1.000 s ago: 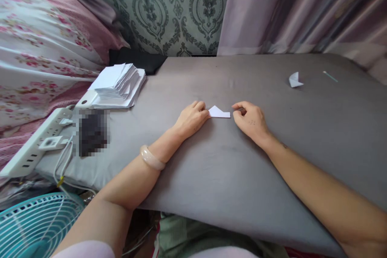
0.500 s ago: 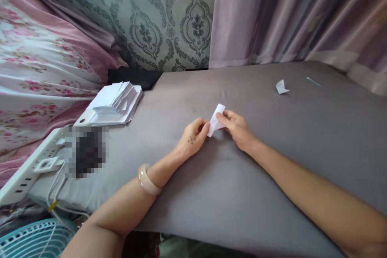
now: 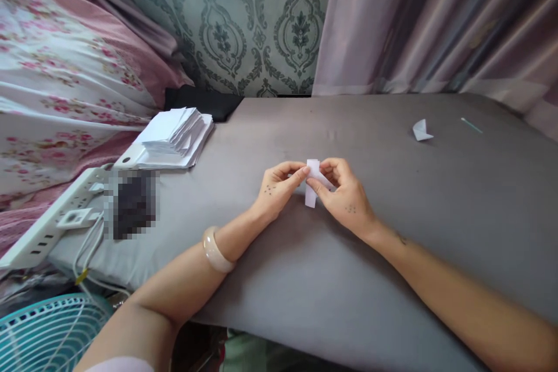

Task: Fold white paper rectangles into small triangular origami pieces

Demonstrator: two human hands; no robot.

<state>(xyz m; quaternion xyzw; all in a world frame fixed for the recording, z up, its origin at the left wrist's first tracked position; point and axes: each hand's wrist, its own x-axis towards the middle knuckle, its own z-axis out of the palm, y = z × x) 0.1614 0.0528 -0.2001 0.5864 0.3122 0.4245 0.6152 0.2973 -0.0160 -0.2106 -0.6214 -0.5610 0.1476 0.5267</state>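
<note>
A small folded white paper piece [image 3: 311, 185] is held upright just above the grey table [image 3: 392, 226], near its middle. My left hand [image 3: 277, 187] pinches its upper left edge with thumb and fingers. My right hand [image 3: 343, 196] pinches it from the right, fingers curled round the fold. A pale bangle [image 3: 215, 250] sits on my left wrist. Both forearms rest on the table.
A stack of white paper sheets [image 3: 173, 137] lies at the table's left edge. Another folded paper piece [image 3: 422, 130] and a thin stick [image 3: 471, 125] lie at the far right. A white power strip [image 3: 56, 216] and a teal fan [image 3: 47, 331] are at lower left.
The paper lay flat on the table between my hands a second ago. Both hands have since picked it up and turned it upright, closing together on it.
</note>
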